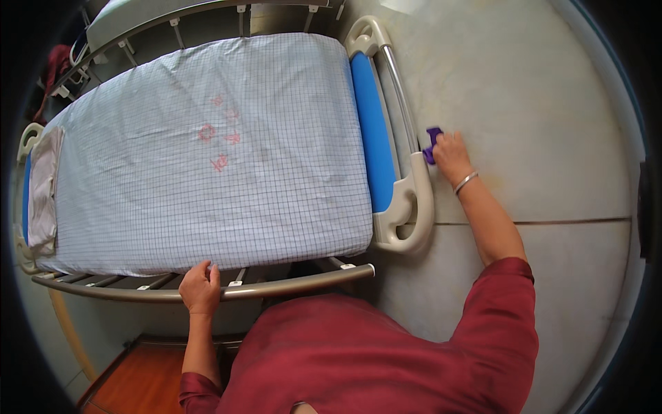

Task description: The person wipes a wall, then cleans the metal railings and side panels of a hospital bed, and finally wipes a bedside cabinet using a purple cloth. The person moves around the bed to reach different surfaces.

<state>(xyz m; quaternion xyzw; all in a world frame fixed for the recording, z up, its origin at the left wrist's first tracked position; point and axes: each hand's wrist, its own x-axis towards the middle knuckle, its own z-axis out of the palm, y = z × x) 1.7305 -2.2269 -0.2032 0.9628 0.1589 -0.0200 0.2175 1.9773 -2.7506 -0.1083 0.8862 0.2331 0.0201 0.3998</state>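
My right hand (452, 159) is closed around a small purple thing (432, 145), partly hidden by the fingers, so its exact kind cannot be told. It is just beyond the bed's right end, beside the cream frame and chrome bar of the end board (373, 131). My left hand (200, 288) is over the near side rail (296, 285), at the mattress edge, with its fingers curled. Whether it grips the rail or something small is hidden. The bed (289, 193) wears a blue-white checked sheet with red markings.
A folded pale cloth (45, 193) lies at the bed's left end. The far side rail (207, 21) is raised, with another pale bed surface (138, 17) behind it. A reddish-brown wooden cabinet (148, 376) stands at the lower left. Pale tiles (552, 124) cover the floor.
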